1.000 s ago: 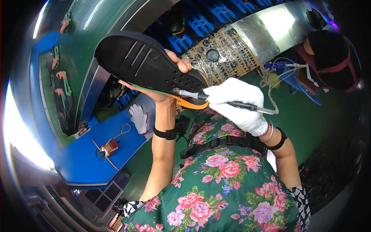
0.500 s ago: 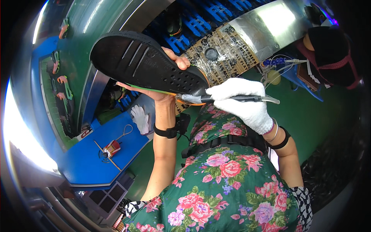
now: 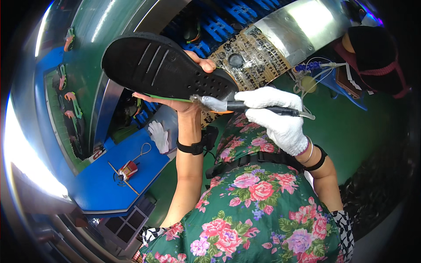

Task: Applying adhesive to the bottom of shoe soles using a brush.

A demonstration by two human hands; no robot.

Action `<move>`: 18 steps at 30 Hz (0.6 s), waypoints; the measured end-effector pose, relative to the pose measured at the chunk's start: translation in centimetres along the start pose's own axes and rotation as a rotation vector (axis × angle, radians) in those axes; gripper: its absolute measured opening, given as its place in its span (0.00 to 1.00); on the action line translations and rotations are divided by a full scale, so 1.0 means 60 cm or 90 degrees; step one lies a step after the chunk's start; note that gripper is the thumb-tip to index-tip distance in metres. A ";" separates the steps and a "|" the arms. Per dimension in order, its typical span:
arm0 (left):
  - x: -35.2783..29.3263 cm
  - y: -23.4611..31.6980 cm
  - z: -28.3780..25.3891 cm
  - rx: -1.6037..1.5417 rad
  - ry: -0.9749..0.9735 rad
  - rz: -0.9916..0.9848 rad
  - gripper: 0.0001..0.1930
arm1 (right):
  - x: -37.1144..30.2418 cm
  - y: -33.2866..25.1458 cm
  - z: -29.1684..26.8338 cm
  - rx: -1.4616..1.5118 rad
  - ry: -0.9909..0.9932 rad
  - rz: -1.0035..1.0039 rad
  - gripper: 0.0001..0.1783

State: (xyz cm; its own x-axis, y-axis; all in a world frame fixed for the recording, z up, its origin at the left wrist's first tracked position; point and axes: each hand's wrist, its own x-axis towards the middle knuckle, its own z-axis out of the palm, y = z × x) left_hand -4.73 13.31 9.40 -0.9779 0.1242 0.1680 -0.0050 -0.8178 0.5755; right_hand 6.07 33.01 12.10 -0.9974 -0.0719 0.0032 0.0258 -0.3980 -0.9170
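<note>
Bare, my left hand (image 3: pixel 180 105) is closed round the edges of a large black shoe sole (image 3: pixel 162 72), tilted with its broad face toward me. That face has slots in one half and a cluster of small holes in the other. Green and orange show along its lower edge. My right hand (image 3: pixel 278 118), in a white knit glove, grips a brush (image 3: pixel 243 107) with a black handle and a clear tube at its rear. The worn bristle tip lies at the sole's lower edge, near the holes; exact contact is hard to tell.
On the blue table (image 3: pixel 105 184) at lower left are a red container (image 3: pixel 128 169) with sticks and white gloves (image 3: pixel 158 136). Beyond the sole stand a taped cardboard sheet (image 3: pixel 252 57) and blue racks (image 3: pixel 217 30). Colourful shoe parts (image 3: pixel 72 103) line the left conveyor. Another person (image 3: pixel 372 57) is at right.
The brush tip has moved a little left and up, from beneath the sole's edge onto its face. My left hand keeps the sole in nearly the same place.
</note>
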 end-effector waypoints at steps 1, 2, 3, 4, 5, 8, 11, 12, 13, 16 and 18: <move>0.003 -0.008 0.003 0.010 -0.003 -0.001 0.67 | 0.001 -0.001 -0.010 -0.018 0.005 -0.013 0.12; 0.003 -0.008 0.005 -0.003 -0.009 0.002 0.67 | 0.001 0.001 -0.011 -0.029 0.025 -0.032 0.13; 0.005 -0.010 0.008 -0.016 -0.015 0.006 0.66 | -0.003 -0.002 -0.014 -0.099 0.014 -0.032 0.11; 0.005 -0.011 0.010 -0.018 -0.015 0.006 0.66 | -0.002 0.000 -0.014 -0.115 -0.008 -0.088 0.09; 0.004 -0.013 0.012 -0.007 0.003 0.002 0.66 | -0.004 -0.001 -0.014 -0.134 -0.021 -0.077 0.09; 0.007 -0.026 0.017 -0.011 0.021 -0.013 0.66 | -0.004 -0.001 -0.011 -0.132 -0.045 -0.064 0.08; 0.005 -0.033 0.016 -0.021 0.026 -0.016 0.66 | -0.002 0.002 -0.009 0.002 -0.005 -0.021 0.10; 0.005 -0.034 0.015 -0.019 0.033 -0.005 0.66 | -0.002 0.003 -0.011 0.032 0.026 0.004 0.10; 0.006 -0.034 0.014 -0.017 0.034 -0.007 0.66 | -0.002 0.003 -0.015 0.035 0.042 0.004 0.09; 0.011 -0.029 0.007 -0.001 0.013 0.004 0.66 | -0.006 0.001 -0.031 0.043 0.076 0.034 0.08; 0.013 -0.026 0.004 -0.046 -0.132 -0.031 0.61 | -0.008 -0.001 -0.042 -0.141 0.004 -0.077 0.08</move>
State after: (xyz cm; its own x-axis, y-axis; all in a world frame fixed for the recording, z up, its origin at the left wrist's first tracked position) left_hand -5.45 14.81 8.86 -0.9121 0.2722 0.3067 -0.0743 -0.8452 0.5293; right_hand 6.40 35.37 11.18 -0.9927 -0.0290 0.1168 -0.1091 -0.1932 -0.9751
